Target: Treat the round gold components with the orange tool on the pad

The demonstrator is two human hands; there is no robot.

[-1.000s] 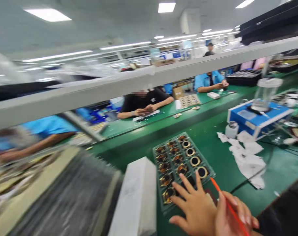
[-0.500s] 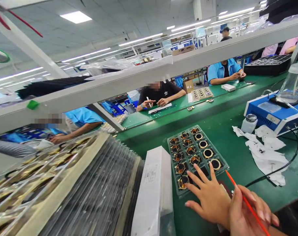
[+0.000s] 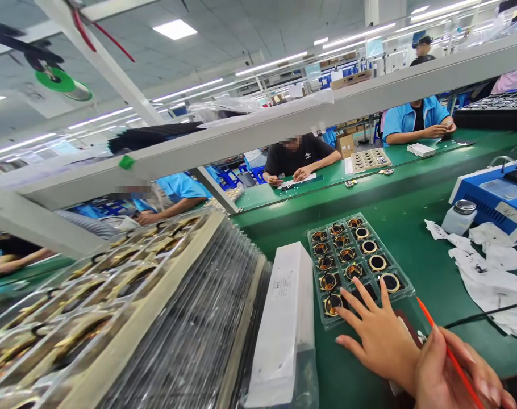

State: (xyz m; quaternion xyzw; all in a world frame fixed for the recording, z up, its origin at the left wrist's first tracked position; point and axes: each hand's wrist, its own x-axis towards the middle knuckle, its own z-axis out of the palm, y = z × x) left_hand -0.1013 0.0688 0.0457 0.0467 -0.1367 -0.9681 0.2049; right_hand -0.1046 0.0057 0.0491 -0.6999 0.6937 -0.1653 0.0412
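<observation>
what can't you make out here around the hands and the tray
- Head view: the left hand covers the near cells of the tray, so their contents are hidden.
- The right hand is cut by the bottom edge; its grip on the orange stick shows only in part.
- Print on the white box is too small to read.
- The stacked trays at left are blurred.

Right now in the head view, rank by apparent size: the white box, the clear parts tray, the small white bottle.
1. white box, though nearness to the camera inflates it
2. parts tray, under the left hand
3. small bottle, clearly smallest
</observation>
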